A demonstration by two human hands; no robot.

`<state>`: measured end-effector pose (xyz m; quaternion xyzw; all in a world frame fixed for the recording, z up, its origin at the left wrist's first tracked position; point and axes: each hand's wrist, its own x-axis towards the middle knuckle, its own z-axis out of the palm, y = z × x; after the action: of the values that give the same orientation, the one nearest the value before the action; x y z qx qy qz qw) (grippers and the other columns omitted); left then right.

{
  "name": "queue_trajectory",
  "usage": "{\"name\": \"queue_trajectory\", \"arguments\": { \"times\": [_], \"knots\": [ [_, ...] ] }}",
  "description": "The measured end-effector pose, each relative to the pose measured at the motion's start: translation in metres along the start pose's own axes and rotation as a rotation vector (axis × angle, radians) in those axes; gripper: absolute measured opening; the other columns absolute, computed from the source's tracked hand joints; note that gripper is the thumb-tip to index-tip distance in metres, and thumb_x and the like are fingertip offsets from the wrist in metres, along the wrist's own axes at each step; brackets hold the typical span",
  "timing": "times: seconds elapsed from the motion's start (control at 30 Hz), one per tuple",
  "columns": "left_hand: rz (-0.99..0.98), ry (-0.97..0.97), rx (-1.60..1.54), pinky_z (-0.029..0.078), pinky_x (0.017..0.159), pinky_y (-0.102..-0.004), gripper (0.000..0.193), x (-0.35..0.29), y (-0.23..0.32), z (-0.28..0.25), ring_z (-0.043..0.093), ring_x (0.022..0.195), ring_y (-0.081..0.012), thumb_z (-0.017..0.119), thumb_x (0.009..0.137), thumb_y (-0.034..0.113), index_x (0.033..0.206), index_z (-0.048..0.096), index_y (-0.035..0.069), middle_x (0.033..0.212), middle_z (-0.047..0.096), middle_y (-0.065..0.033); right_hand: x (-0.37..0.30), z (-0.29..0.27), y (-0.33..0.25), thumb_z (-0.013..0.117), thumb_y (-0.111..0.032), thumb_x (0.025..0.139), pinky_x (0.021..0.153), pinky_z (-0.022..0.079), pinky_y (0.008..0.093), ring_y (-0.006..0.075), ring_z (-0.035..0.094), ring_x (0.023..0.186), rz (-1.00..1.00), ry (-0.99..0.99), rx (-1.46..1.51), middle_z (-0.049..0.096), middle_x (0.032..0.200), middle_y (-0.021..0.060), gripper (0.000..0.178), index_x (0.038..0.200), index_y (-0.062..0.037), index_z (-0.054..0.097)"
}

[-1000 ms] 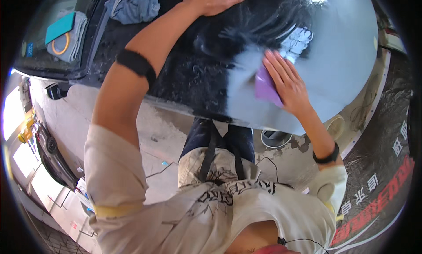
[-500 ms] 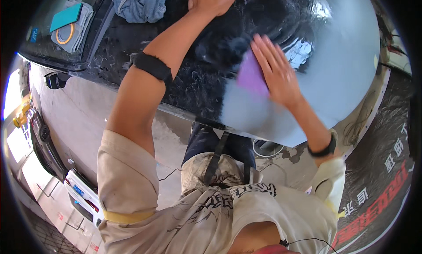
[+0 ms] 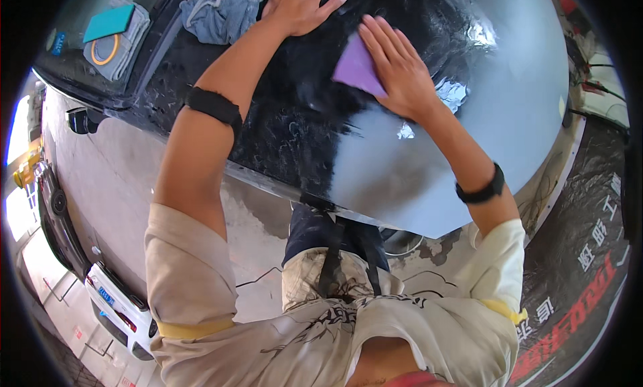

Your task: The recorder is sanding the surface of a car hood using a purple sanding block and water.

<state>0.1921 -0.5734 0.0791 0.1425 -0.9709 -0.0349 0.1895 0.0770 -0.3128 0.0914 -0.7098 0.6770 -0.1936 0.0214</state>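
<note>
My right hand (image 3: 402,72) lies over a flat purple sheet (image 3: 358,65), keeping it against the car's hood (image 3: 281,132) with the fingers stretched out together. Much of the sheet shows to the left of the fingers; I cannot tell whether it is paper or cloth. The hood is glossy black with pale smears in the middle and matte grey-blue toward the right and near edge. Farther up and left, my left hand (image 3: 298,9) rests on the black part, thumb spread and nothing held; the top of the picture cuts off some fingers.
A crumpled blue-grey cloth (image 3: 224,12) lies left of my left hand. On the windshield sit a folded grey cloth (image 3: 127,55), a teal flat block (image 3: 108,23) and an orange tape ring (image 3: 105,49). A white car (image 3: 120,306) stands at lower left; a printed black sheet (image 3: 569,273) lies at right.
My right hand and the purple sheet have moved up and left across the hood. The view has shifted slightly; my left hand remains on the black part, still empty.
</note>
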Motion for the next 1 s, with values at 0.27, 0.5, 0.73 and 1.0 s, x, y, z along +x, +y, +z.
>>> {"name": "queue_trajectory", "arguments": {
  "times": [0.27, 0.5, 0.73, 1.0],
  "knots": [
    [-0.012, -0.015, 0.028, 0.019, 0.126, -0.0551, 0.066, -0.002, -0.003, -0.024, 0.028, 0.155, -0.0343, 0.05, 0.103, 0.047, 0.159, 0.039, 0.013, 0.166, 0.034, -0.0161, -0.088, -0.02, -0.019, 0.067, -0.03, 0.086, 0.126, 0.025, 0.0451, 0.0326, 0.029, 0.156, 0.121, -0.146, -0.018, 0.032, 0.167, 0.017, 0.083, 0.157, -0.0006, 0.036],
    [-0.039, -0.061, -0.025, 0.019, 0.126, -0.0552, 0.066, -0.013, -0.008, -0.005, 0.027, 0.155, -0.0343, 0.051, 0.103, 0.047, 0.159, 0.039, 0.013, 0.166, 0.034, -0.016, 0.003, 0.003, 0.016, 0.062, -0.031, 0.09, 0.125, 0.028, 0.0478, 0.0346, 0.034, 0.152, 0.008, 0.066, -0.014, 0.038, 0.163, 0.0175, 0.078, 0.156, 0.0007, 0.037],
    [0.022, 0.002, 0.012, 0.018, 0.127, -0.0535, 0.067, -0.003, -0.004, -0.004, 0.027, 0.155, -0.0311, 0.05, 0.103, 0.051, 0.159, 0.038, 0.019, 0.166, 0.034, -0.0117, -0.064, -0.023, 0.01, 0.056, -0.029, 0.093, 0.126, 0.024, 0.0472, 0.0347, 0.03, 0.154, 0.193, -0.021, -0.025, 0.033, 0.166, 0.0188, 0.075, 0.158, 0.0009, 0.034],
    [0.023, 0.054, 0.038, 0.018, 0.127, -0.0519, 0.064, -0.015, -0.02, 0.005, 0.026, 0.156, -0.0277, 0.049, 0.104, 0.052, 0.162, 0.036, 0.028, 0.169, 0.031, -0.0043, -0.052, 0.0, 0.004, 0.059, -0.037, 0.095, 0.127, 0.022, 0.0464, 0.031, 0.03, 0.156, 0.138, 0.052, 0.029, 0.034, 0.167, 0.017, 0.079, 0.159, 0.001, 0.033]
  ]
}}
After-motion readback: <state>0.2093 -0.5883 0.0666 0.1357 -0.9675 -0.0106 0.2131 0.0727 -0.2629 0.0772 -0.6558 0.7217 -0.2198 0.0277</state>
